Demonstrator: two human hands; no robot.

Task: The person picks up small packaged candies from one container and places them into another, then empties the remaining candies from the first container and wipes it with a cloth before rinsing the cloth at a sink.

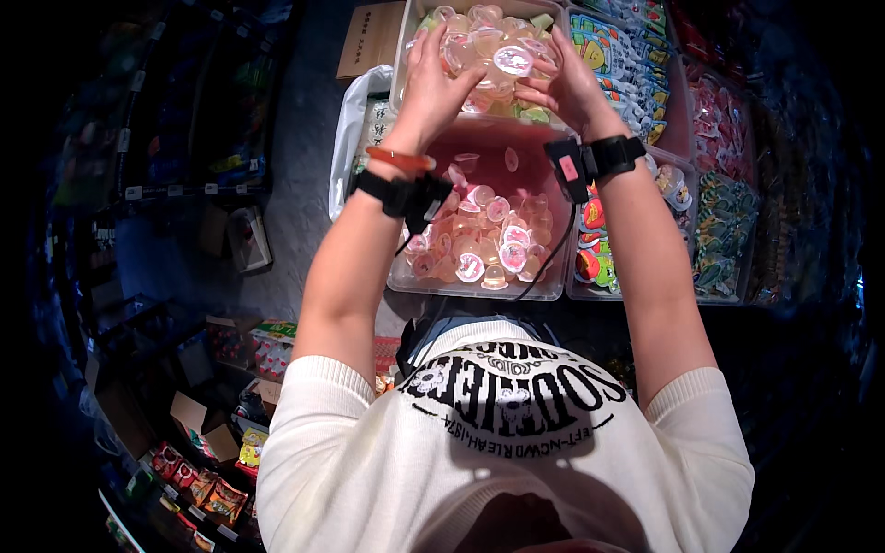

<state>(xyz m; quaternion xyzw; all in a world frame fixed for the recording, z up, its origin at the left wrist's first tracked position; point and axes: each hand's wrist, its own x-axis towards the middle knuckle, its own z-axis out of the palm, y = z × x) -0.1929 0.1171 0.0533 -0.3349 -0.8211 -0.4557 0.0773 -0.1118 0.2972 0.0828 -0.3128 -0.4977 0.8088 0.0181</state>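
Both hands reach over the far plastic bin (398, 72), which is heaped with jelly cups (487, 41) in pale yellow, pink and green. My left hand (434, 86) is on the left of the heap, fingers spread and thumb pointing inward. Opposite it, my right hand (570, 86) has its fingers apart beside a cup with a pink-and-white lid (514, 61); contact is hard to judge. Nearer me stands a second clear bin (477, 293) with pinkish jelly cups (467, 245). A few cups (511, 160) show high against its reddish inside, whether resting or in the air I cannot tell.
Bins of blue-and-white packets (622, 69), red wrapped sweets (719, 114) and green packets (722, 231) adjoin on the right. Left are a cardboard box (370, 40) and a white plastic bag (346, 148). Cables hang from both wrist straps. Shelves and snack boxes stand lower left.
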